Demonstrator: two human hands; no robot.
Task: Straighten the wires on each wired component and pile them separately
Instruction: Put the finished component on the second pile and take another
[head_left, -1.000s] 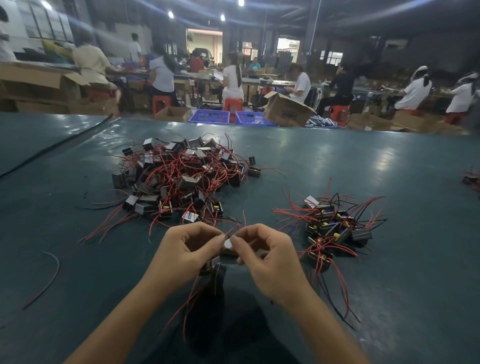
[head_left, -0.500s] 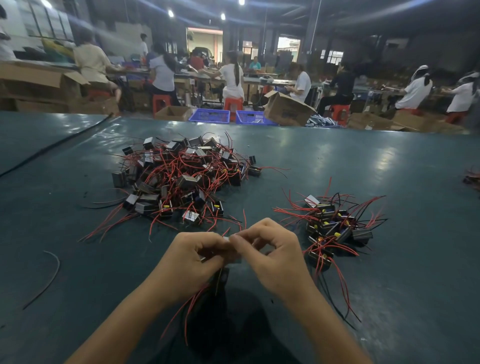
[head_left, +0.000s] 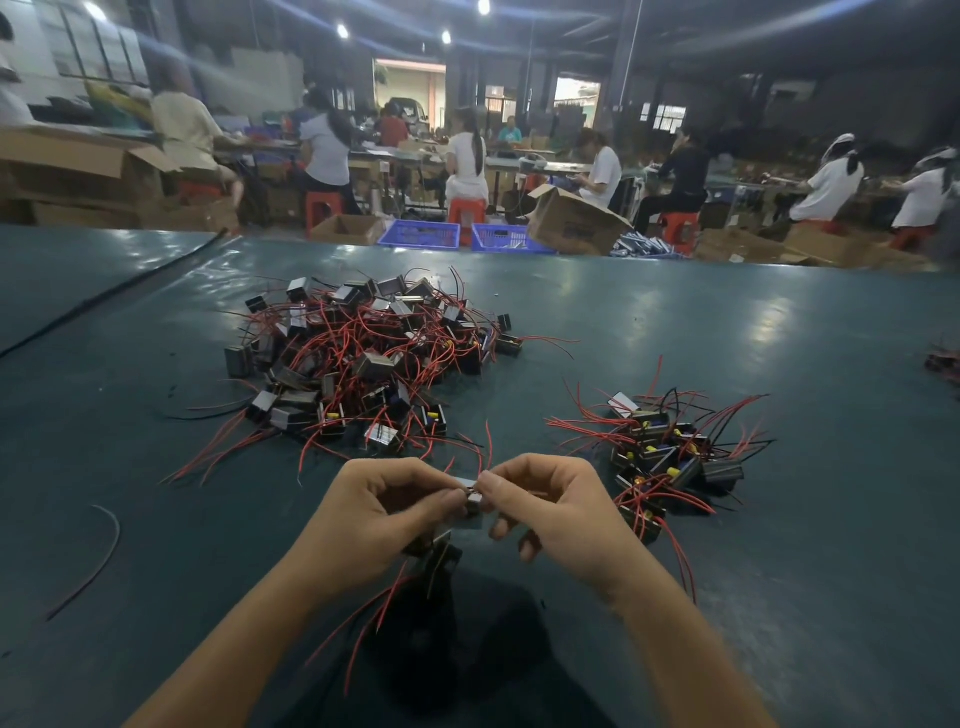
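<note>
At lower centre of the frame, the left hand (head_left: 371, 512) and right hand (head_left: 556, 506) meet fingertip to fingertip, both pinched closed on 1 small wired component (head_left: 471, 500) held between them above the green table (head_left: 779, 364). Its red wires (head_left: 374, 613) hang down below the hands. Right of the hands lies the smaller pile (head_left: 670, 452). Farther back, at centre left, lies the larger tangled pile (head_left: 363, 358).

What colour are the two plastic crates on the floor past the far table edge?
Blue, both plastic crates with open lattice walls; seen only in the head view.
</note>
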